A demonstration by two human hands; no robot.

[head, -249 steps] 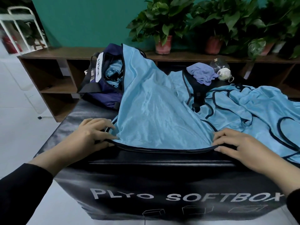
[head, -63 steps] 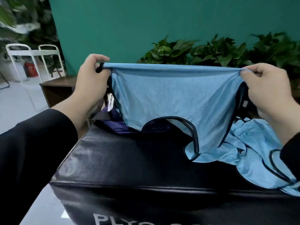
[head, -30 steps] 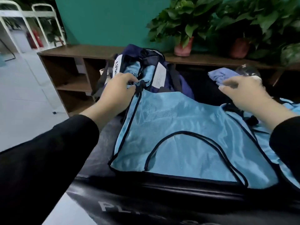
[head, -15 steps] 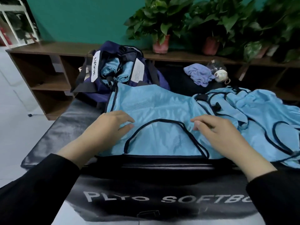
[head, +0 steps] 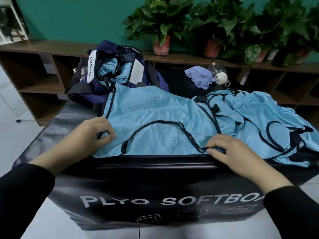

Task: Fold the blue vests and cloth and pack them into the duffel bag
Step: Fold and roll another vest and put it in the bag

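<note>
Both hands now pinch vest (head: 155, 111) edges, left hand (head: 91, 135) its left trim, right hand (head: 229, 150) its near right corner; vest, held up before, lies flat before the bag (head: 155, 80), ready to fold.

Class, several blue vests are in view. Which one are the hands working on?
The flat vest at the front edge, under both hands; the others lie heaped at right or packed in the bag.

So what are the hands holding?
The vest: left hand pinches its left edge, right hand pinches the black trim at its near right corner.
</note>
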